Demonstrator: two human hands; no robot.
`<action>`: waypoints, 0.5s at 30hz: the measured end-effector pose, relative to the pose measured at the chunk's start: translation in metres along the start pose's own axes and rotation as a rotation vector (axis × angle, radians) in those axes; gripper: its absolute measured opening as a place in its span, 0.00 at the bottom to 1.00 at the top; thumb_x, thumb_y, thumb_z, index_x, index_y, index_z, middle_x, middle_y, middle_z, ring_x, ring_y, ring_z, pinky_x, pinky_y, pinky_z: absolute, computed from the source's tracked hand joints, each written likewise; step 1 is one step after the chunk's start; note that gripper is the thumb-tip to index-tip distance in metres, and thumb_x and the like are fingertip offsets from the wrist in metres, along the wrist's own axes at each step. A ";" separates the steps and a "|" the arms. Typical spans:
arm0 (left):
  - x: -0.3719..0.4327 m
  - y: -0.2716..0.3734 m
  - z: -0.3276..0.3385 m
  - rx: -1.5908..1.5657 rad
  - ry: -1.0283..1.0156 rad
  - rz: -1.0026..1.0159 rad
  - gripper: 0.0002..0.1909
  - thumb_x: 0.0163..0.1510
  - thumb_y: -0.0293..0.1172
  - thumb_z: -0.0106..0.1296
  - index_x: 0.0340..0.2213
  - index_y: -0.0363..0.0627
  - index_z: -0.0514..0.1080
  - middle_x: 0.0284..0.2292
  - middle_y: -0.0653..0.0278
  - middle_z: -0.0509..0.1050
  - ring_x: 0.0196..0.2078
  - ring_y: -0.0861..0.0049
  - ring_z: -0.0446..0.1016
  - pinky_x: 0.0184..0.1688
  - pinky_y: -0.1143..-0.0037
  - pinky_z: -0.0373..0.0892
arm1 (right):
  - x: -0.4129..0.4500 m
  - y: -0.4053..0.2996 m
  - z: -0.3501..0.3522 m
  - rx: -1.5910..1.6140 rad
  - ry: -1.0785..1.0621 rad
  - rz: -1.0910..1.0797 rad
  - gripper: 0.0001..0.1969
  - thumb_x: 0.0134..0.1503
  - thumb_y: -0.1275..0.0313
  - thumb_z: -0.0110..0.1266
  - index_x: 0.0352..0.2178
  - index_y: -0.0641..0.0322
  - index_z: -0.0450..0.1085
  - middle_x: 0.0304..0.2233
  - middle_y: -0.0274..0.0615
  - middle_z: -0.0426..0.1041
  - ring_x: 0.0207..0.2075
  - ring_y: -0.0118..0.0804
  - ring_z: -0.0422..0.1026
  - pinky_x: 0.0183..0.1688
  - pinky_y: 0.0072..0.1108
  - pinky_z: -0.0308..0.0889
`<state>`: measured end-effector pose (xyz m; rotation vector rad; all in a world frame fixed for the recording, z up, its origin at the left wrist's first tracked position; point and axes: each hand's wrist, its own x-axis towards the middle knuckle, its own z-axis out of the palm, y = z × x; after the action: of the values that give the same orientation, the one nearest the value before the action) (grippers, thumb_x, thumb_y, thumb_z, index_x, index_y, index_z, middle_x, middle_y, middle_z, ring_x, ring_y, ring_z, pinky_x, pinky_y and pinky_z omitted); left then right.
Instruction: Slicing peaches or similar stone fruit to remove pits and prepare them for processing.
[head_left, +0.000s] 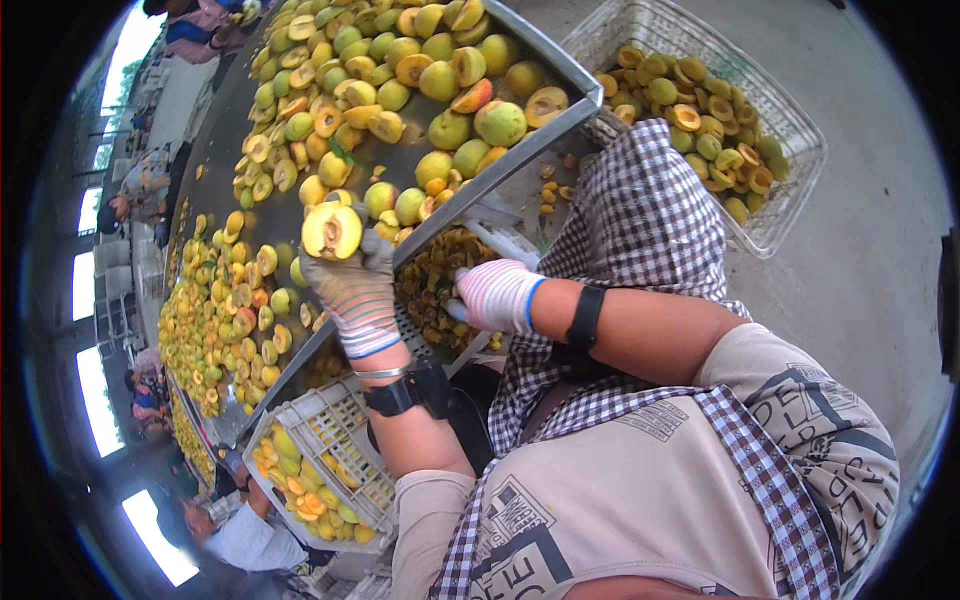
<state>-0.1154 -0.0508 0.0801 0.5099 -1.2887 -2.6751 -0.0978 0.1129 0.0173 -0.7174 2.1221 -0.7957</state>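
My left hand (349, 281), in a striped knit glove soiled at the fingers, holds a halved yellow peach (331, 231) above the table edge, its cut face showing a hollowed brownish middle. To its right my right hand (495, 296), in a cleaner striped glove, is over a crate of brownish peach scraps (439, 289). Its fingertips are partly hidden, so whether it holds anything is unclear. Whole and halved peaches (360, 94) lie in heaps on the dark metal-rimmed table (517, 146) beyond my hands.
A white plastic crate (806, 161) of peach halves stands on the floor at upper right. Another crate (352, 424) with peach pieces is at lower left, near a co-worker in a light shirt (255, 536). Other people are along the tables at far left. A checked apron covers my lap.
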 end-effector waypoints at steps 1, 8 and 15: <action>-0.016 0.001 -0.008 -0.035 -0.030 0.005 0.25 0.52 0.50 0.41 0.44 0.45 0.67 0.32 0.56 0.73 0.18 0.78 0.63 0.16 0.81 0.56 | -0.001 -0.002 -0.002 -0.014 0.011 -0.037 0.23 0.55 0.55 0.43 0.36 0.68 0.71 0.33 0.54 0.74 0.37 0.51 0.74 0.41 0.35 0.68; -0.078 -0.025 -0.033 -0.102 0.250 0.017 0.21 0.54 0.45 0.39 0.45 0.47 0.66 0.35 0.54 0.73 0.14 0.78 0.58 0.15 0.81 0.54 | -0.003 -0.008 -0.007 0.111 0.193 -0.158 0.25 0.57 0.54 0.42 0.39 0.71 0.65 0.29 0.58 0.73 0.34 0.55 0.72 0.38 0.36 0.67; -0.086 -0.062 -0.036 0.168 0.231 0.132 0.31 0.54 0.60 0.38 0.47 0.45 0.63 0.41 0.53 0.70 0.42 0.66 0.70 0.43 0.71 0.70 | -0.021 -0.019 -0.009 0.092 0.194 -0.226 0.26 0.58 0.54 0.39 0.38 0.74 0.64 0.27 0.59 0.72 0.32 0.55 0.72 0.35 0.36 0.67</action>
<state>-0.0201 -0.0159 0.0324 0.7048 -1.4298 -2.3347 -0.0882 0.1179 0.0451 -0.8719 2.1829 -1.1165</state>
